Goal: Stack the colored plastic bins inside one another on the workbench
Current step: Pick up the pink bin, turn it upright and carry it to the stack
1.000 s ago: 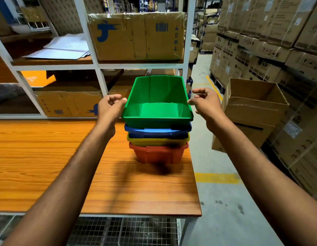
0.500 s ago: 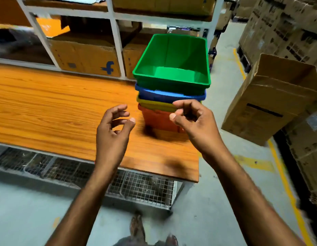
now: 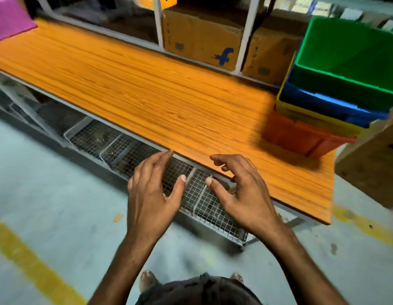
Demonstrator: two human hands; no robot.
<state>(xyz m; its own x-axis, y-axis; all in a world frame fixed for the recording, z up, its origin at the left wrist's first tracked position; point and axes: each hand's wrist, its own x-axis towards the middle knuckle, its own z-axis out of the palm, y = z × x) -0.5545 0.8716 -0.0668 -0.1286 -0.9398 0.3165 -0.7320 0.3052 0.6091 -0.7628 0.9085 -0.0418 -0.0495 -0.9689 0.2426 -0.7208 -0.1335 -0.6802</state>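
Standing at the right end of the workbench [image 3: 147, 95], four plastic bins are seen nested one inside another. The green bin [image 3: 345, 51] is on top and is seated in the blue bin [image 3: 318, 102], which is seated in the yellow bin [image 3: 301, 114]. The red bin [image 3: 296, 135] is at the bottom and is rested on the orange wood-grain top, close to the bench's right edge.

Nothing is held in either hand. The left hand [image 3: 153, 190] is held out in front of the near edge of the bench, with its fingers loosely spread and slightly bent and its thumb pointed towards the other hand. The right hand [image 3: 241, 190] is held just beside it in a mirrored pose, relaxed and empty, with its fingertips over the bench's near edge. Both hands are kept well apart from the bins.

A wire mesh shelf [image 3: 116, 139] is seen below the bench top. Cardboard boxes [image 3: 202, 40] are stored on white racking [image 3: 158, 23] behind the bench, and a pink sheet [image 3: 8, 18] is seen at the bench's far left end. A further carton [image 3: 371, 172] is placed on the grey floor [image 3: 48, 194] to the right of the stack, and a yellow line [image 3: 26, 260] is painted on that floor. Much of the picture is blurred.
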